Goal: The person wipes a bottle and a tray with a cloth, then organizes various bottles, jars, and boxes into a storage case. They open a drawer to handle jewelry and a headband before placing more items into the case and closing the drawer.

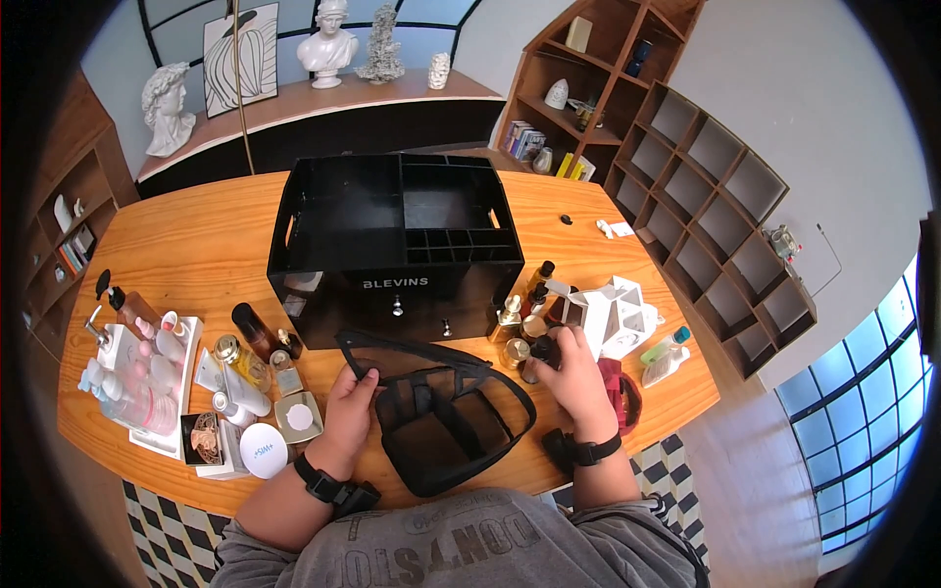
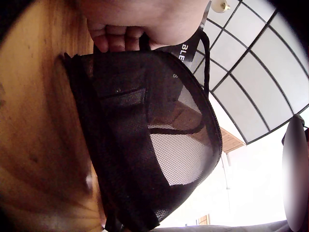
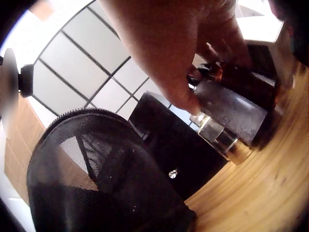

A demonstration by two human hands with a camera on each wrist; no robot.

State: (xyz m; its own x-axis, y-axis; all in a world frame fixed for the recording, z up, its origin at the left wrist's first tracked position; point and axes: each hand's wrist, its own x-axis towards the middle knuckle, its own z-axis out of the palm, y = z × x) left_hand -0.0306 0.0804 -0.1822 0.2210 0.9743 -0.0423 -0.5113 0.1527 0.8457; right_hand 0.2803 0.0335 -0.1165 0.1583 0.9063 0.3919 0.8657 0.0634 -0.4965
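Observation:
A black mesh bag (image 1: 446,431) stands unzipped on the table, its lid raised toward the back. My left hand (image 1: 350,407) pinches its left rim; in the left wrist view the fingers of this hand (image 2: 145,21) curl at the edge of the bag (image 2: 125,121). To the right of the bag, my right hand (image 1: 580,380) reaches down and grips a dark bottle (image 1: 534,368) among small bottles. In the right wrist view the hand (image 3: 169,48) has thumb and fingers round the top of the dark bottle (image 3: 231,108), beside a clear gold-based bottle (image 3: 224,140). Its far-side fingers are partly hidden.
A black organizer box (image 1: 392,294) with compartments stands behind the bag. On the left are a white tray (image 1: 186,392), several bottles and a round white-lidded jar (image 1: 264,451). On the right are a white geometric object (image 1: 622,318), a dark red item (image 1: 622,392) and clear bottles (image 1: 667,365).

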